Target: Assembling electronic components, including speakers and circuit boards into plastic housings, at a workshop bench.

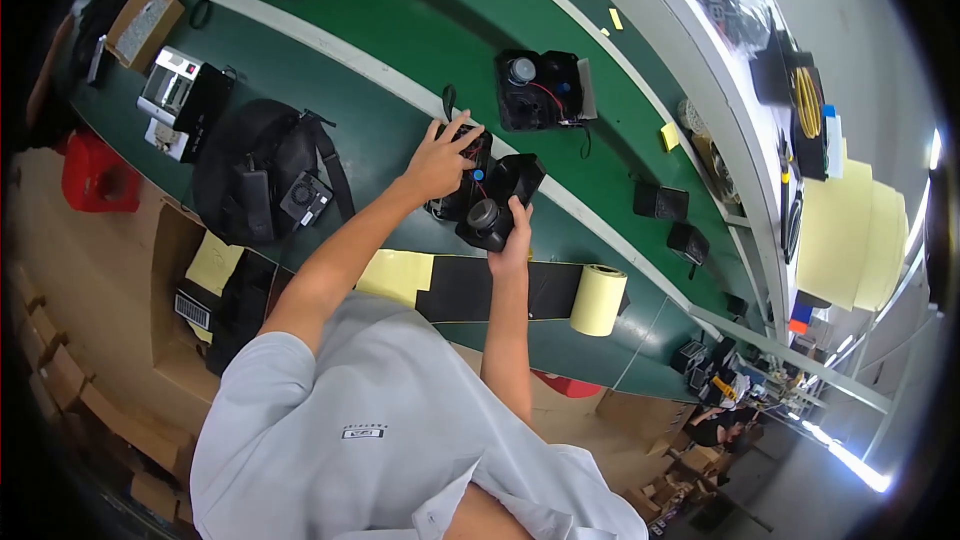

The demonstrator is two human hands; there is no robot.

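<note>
Both my hands are on an opened black speaker housing [517, 180] at the inner edge of the dark green bench. Its two halves lie spread apart, with a round grey speaker driver [484, 215] in the lower right part. A small blue round part [478, 175] and red wires show inside. My left hand [438, 162] grips the left half from above, its fingers reaching over the edge; the underside is hidden. My right hand [513, 238] is closed round the near right corner, thumb upward beside the driver. A black loop strap [449, 98] sticks up beyond my left fingers.
On the green belt ahead stands a similar open speaker housing [540, 90]; smaller black parts [660, 201] lie to its right. A black backpack [245, 170] and a black-and-silver machine [185, 90] sit left. A yellow roll [597, 300] lies near right. A white shelf frame [690, 70] rises right.
</note>
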